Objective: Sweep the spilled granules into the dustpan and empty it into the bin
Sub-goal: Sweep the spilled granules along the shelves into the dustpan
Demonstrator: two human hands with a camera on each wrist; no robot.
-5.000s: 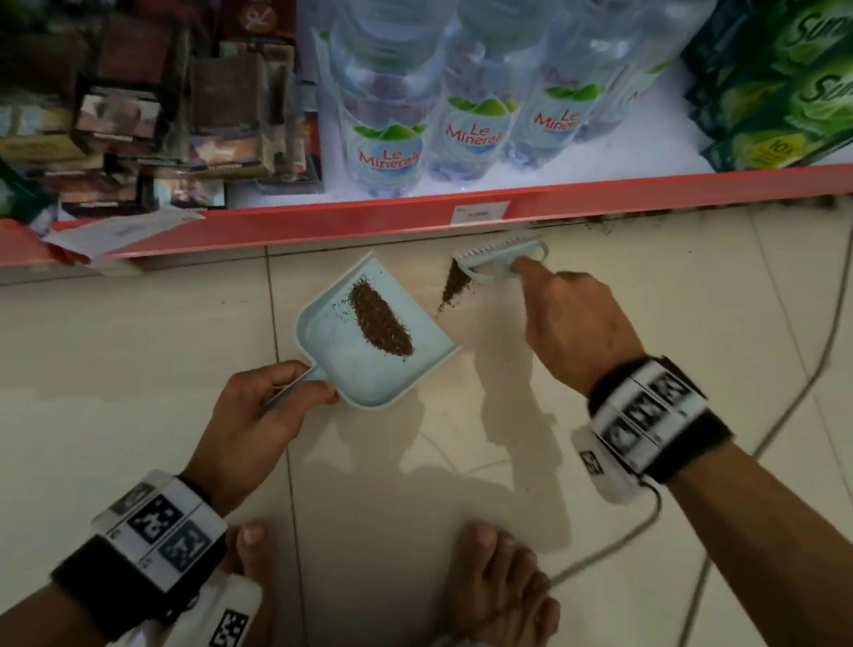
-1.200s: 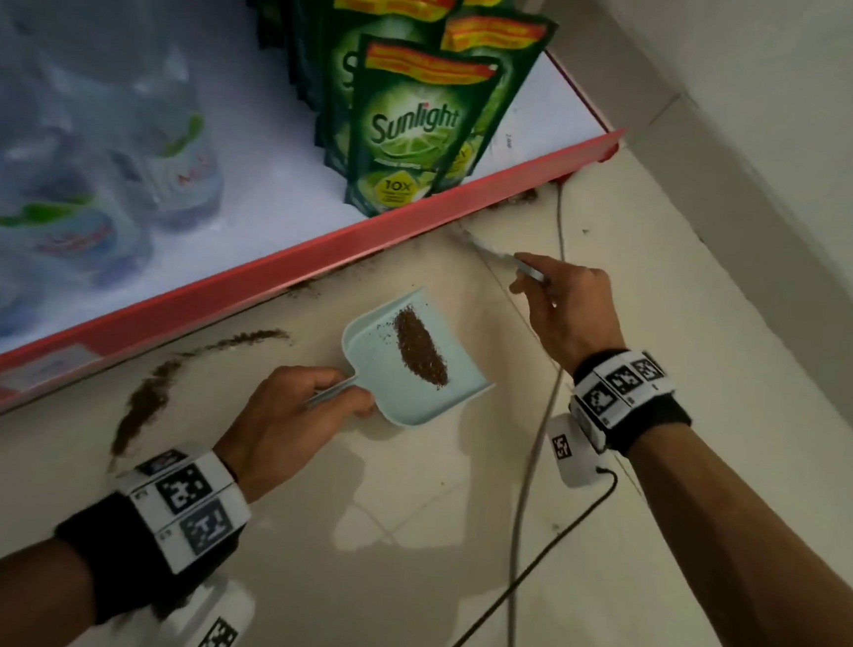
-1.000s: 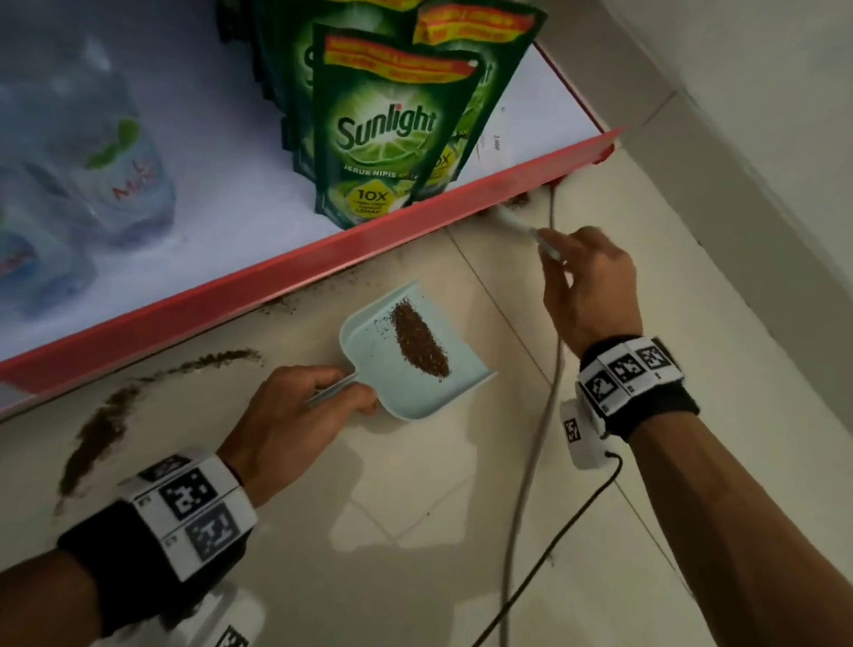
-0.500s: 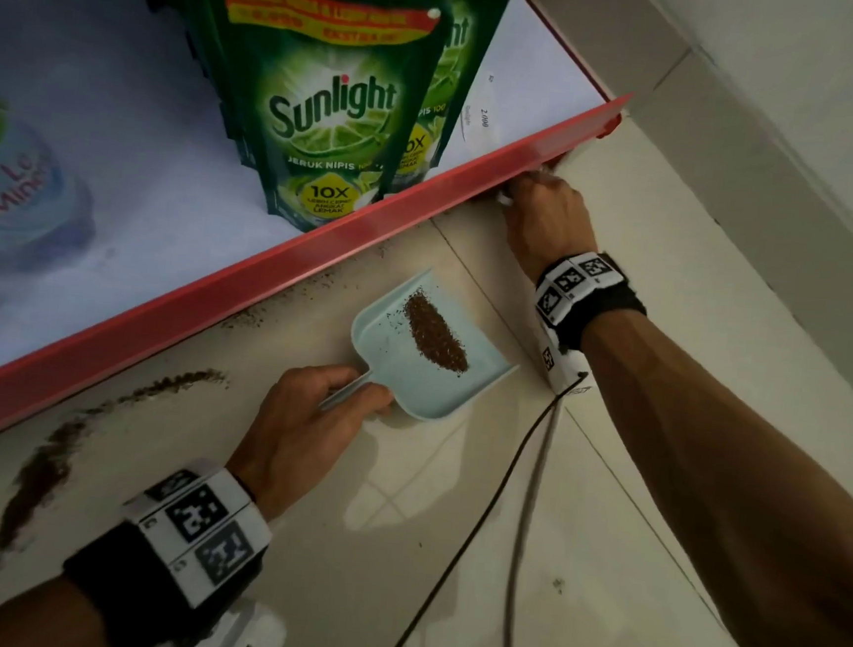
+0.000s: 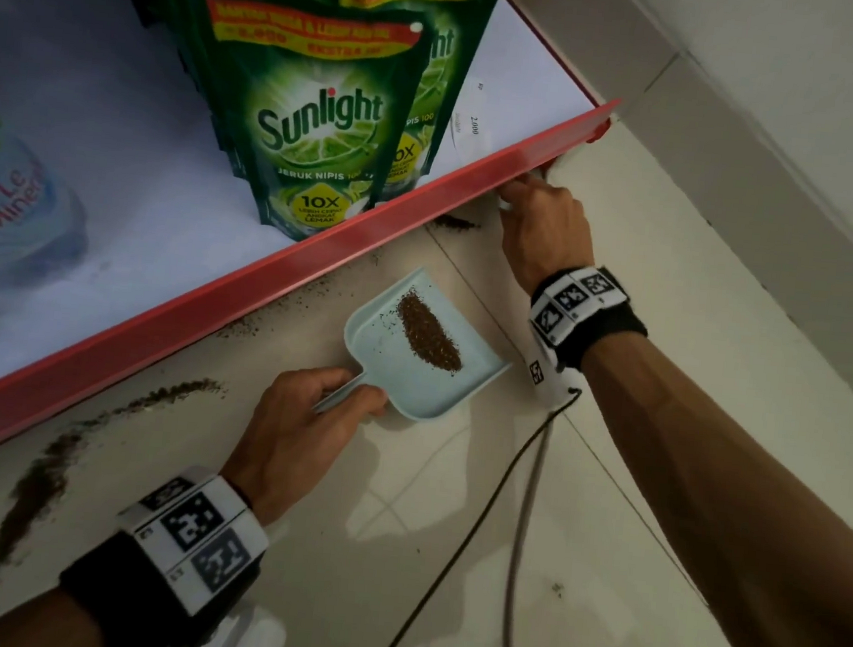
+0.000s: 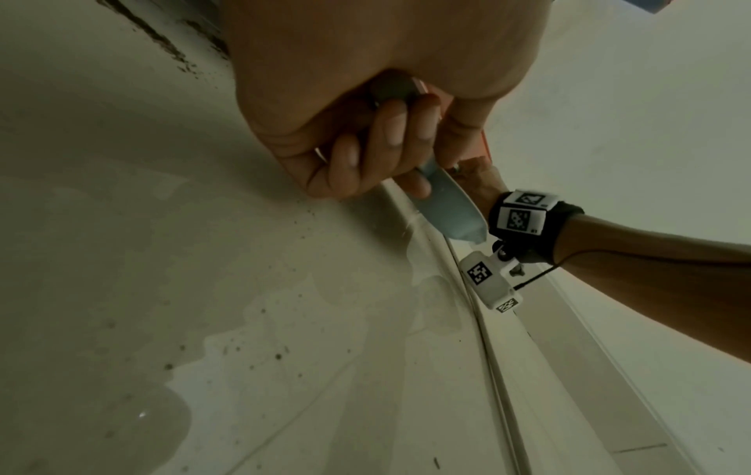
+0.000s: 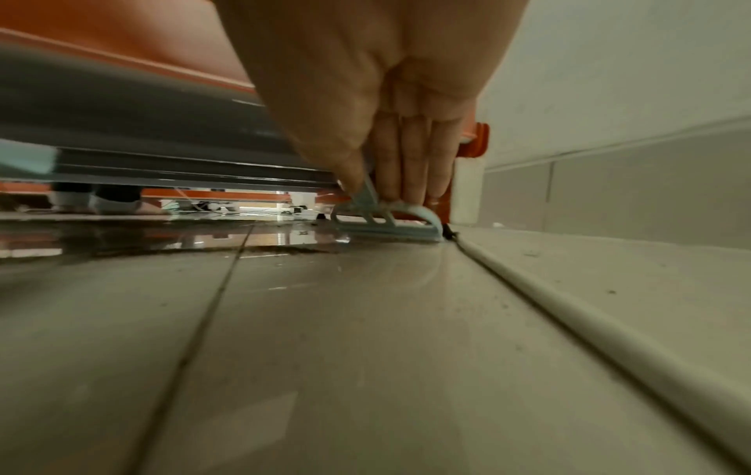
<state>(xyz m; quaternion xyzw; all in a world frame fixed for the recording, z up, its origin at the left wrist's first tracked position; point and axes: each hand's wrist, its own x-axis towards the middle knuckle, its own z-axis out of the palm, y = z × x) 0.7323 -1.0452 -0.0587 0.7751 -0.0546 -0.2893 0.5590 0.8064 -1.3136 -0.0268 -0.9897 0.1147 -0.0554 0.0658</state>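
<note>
Shop floor tiles (image 5: pixel 394 552) run under a red shelf (image 5: pixel 263 283). Sweeping is only part done. Brown granules (image 5: pixel 39 485) lie along the shelf edge, and some sit in the blue dustpan (image 5: pixel 399 372). My guess: pull them out next, past the cable (image 5: pixel 521 512). The left hand (image 5: pixel 302 426) grips the dustpan handle. The right hand (image 7: pixel 366 106) pinches the small brush (image 7: pixel 390 225), down under the shelf corner.
</note>
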